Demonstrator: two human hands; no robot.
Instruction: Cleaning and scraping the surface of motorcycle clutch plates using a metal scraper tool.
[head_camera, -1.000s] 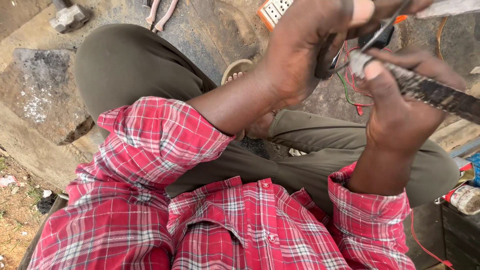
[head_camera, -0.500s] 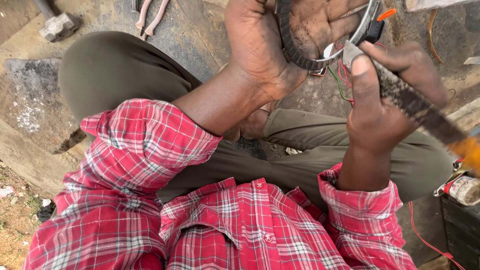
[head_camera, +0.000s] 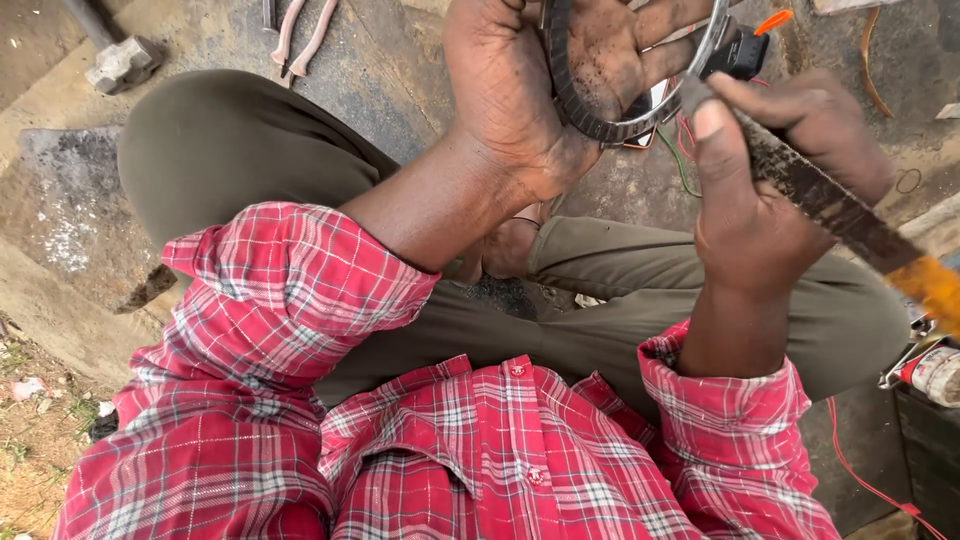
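Dusty concrete ground (head_camera: 400, 70) w/ a hammer (head_camera: 120, 62) top left & pink-handled pliers (head_camera: 300, 35) near it. Head view: left hand (head_camera: 560, 90) holds a dark ribbed ring (head_camera: 590, 118), ring lying across the sooty palm, fingers curled through it. Right hand (head_camera: 770, 190) just beside, fingers wrapped tight on a rusty file (head_camera: 830, 205), thumb along it, tip touching the ring's rim. Orange handle at right edge

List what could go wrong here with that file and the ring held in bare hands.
1. The right hand presses the long dark metal file against the curved grey toothed metal ring; a slip could likely drive it into the left hand, whose palm sits right behind.
2. The ring is only hand-held, so it may twist loose.
3. Thin red and green wires hanging below could snag.
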